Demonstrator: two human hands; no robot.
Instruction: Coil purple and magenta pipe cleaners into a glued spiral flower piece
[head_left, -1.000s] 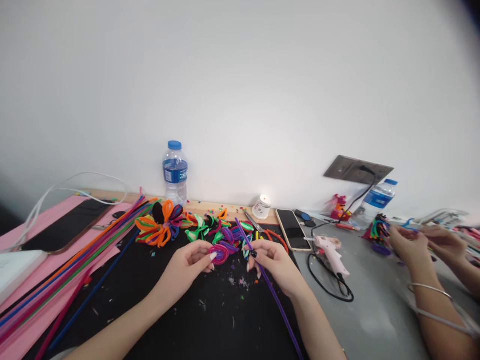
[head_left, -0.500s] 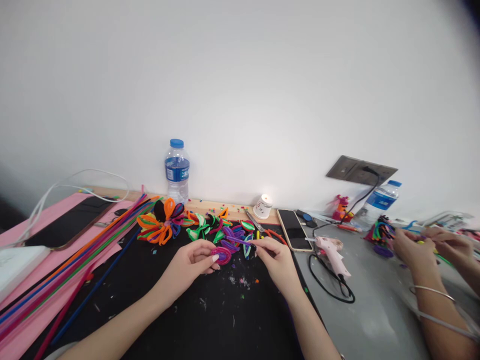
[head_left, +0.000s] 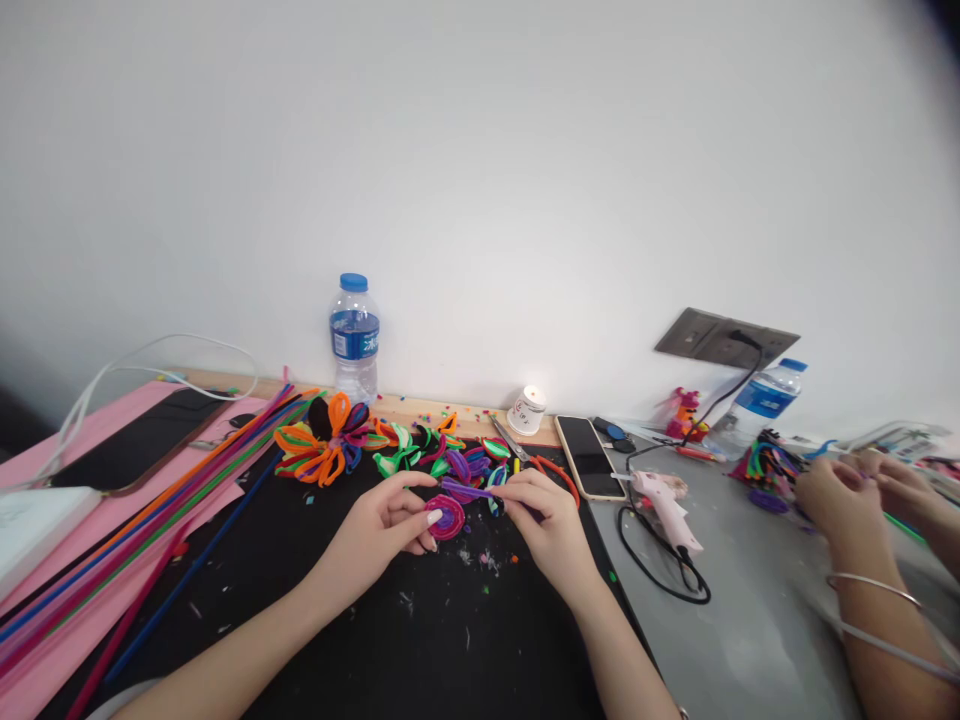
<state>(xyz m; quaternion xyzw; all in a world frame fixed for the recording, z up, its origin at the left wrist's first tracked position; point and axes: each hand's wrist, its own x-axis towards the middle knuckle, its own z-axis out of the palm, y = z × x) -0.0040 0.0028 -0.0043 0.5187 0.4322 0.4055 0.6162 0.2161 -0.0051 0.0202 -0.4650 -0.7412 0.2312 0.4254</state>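
Between the thumb and fingers of my left hand (head_left: 397,518) is a flat round coil of pipe cleaner (head_left: 447,518), magenta outside and purple toward the middle. A short purple pipe cleaner strip (head_left: 466,490) runs from above the coil to my right hand (head_left: 541,510), which pinches its right end. My left index finger is lifted near the strip's other end; whether they touch I cannot tell. Behind both hands lie looped pipe cleaner pieces (head_left: 401,452) in green, orange and purple, with an orange pipe cleaner flower (head_left: 330,445) to their left.
Long pipe cleaners (head_left: 172,510) and a phone (head_left: 142,440) lie on pink paper at left. A water bottle (head_left: 354,340), paper cup (head_left: 527,411) and orange-handled scissors (head_left: 556,478) stand or lie behind. At right are another phone (head_left: 589,458), a pink glue gun (head_left: 667,515) and a co-worker's hands (head_left: 844,495).
My left hand has turned the coil so more of its round face shows, and its index finger has lifted. The purple strip now lies flatter above the coil.
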